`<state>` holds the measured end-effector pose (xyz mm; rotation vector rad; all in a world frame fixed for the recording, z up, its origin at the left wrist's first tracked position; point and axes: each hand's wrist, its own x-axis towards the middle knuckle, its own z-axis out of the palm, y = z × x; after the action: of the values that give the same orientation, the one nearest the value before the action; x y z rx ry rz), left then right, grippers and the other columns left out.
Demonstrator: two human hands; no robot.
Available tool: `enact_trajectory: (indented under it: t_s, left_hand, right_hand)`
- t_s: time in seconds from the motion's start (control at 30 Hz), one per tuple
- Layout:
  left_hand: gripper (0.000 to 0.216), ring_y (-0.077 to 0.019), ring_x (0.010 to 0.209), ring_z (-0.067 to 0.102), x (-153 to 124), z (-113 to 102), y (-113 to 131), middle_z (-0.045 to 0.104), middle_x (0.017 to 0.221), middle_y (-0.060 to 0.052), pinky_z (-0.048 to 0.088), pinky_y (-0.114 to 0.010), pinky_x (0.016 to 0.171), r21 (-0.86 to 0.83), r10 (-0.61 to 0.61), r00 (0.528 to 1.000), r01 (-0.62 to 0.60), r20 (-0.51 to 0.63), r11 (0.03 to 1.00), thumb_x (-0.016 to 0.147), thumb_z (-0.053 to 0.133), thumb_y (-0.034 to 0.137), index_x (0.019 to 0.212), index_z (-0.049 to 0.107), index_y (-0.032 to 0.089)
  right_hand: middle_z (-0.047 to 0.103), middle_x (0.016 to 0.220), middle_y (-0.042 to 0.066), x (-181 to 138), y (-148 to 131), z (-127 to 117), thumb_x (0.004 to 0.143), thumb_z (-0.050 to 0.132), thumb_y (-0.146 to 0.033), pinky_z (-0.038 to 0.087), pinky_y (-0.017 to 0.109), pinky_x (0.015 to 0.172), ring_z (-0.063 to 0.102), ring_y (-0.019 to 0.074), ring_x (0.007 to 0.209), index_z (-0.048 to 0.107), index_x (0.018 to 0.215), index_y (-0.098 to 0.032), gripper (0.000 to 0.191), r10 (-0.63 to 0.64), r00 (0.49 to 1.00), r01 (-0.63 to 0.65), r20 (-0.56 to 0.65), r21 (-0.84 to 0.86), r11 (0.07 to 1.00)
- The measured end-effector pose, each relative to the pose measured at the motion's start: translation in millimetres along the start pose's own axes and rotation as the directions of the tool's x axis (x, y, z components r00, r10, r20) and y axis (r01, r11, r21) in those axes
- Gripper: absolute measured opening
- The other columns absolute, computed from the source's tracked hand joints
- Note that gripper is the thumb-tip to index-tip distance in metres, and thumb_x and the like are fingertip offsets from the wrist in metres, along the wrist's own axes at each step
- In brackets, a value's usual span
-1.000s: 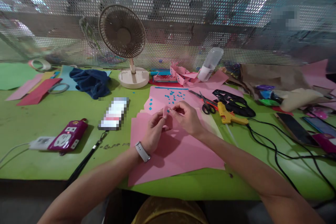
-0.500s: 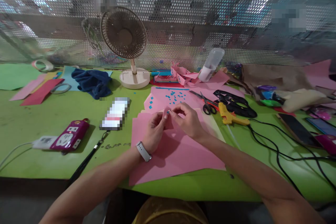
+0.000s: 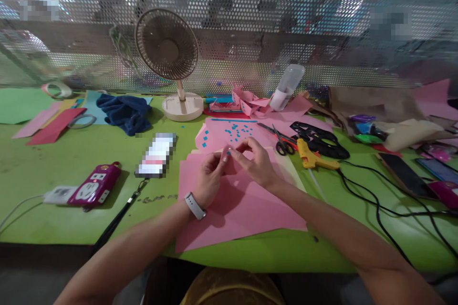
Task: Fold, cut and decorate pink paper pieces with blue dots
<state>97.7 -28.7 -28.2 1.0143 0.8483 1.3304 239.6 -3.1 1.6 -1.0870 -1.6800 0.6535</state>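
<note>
Both of my hands meet above a large pink paper sheet [image 3: 246, 209] at the table's middle. My left hand [image 3: 209, 178], with a white watch at the wrist, pinches a small folded pink paper piece [image 3: 226, 158]. My right hand [image 3: 255, 162] has its fingertips closed on the same piece from the right, at a tiny blue spot on it. Beyond the hands, several small blue paper squares [image 3: 234, 133] lie scattered on another pink sheet.
A small fan [image 3: 168, 57] stands at the back by a blue cloth [image 3: 123, 112]. Scissors [image 3: 279, 140], a yellow glue gun [image 3: 313, 157] with black cables, and phones [image 3: 404, 174] lie to the right. A purple power strip [image 3: 95, 186] sits at left on the green table [image 3: 53, 209].
Hardly anything has moved. My fingers have shifted slightly on the small pink piece, which stays between both hands.
</note>
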Motion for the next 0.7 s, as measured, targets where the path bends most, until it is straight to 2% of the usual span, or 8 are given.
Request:
enact_trajectory:
  t_s: [0.17,0.47,0.7]
  left_hand:
    - [0.031,-0.0102,0.065,0.055,-0.2,-0.5,0.0,0.056,0.072,0.002,0.051,-0.026,0.065,0.004,0.027,1.0,-0.027,0.005,1.0,0.081,0.07,0.045,0.09,0.064,0.016]
    - [0.033,-0.0113,0.069,0.057,0.7,0.2,-1.3,0.062,0.079,-0.001,0.051,-0.025,0.065,-0.003,0.042,0.999,-0.042,-0.029,0.999,0.078,0.073,0.047,0.089,0.065,0.016]
    - [0.032,-0.012,0.07,0.056,0.7,0.1,-2.2,0.061,0.079,-0.001,0.05,-0.024,0.064,-0.002,0.046,0.998,-0.046,-0.035,0.999,0.077,0.074,0.046,0.09,0.067,0.017]
  right_hand:
    - [0.059,0.084,0.004,0.6,2.1,-4.9,0.084,0.059,-0.028,0.045,0.038,0.083,0.058,0.0205,0.086,0.056,0.079,-0.022,0.008,-0.2,0.98,0.195,-0.022,-0.139,0.971]
    - [0.063,0.091,0.005,-4.5,3.7,-1.8,0.084,0.061,-0.027,0.04,0.043,0.092,0.059,0.023,0.097,0.061,0.082,-0.024,0.004,-0.287,0.958,0.266,-0.007,-0.352,0.897]
    - [0.063,0.088,0.004,-4.8,6.7,-0.6,0.085,0.063,-0.025,0.039,0.041,0.09,0.06,0.0226,0.095,0.062,0.081,-0.024,0.004,-0.336,0.942,0.307,-0.007,-0.39,0.868]
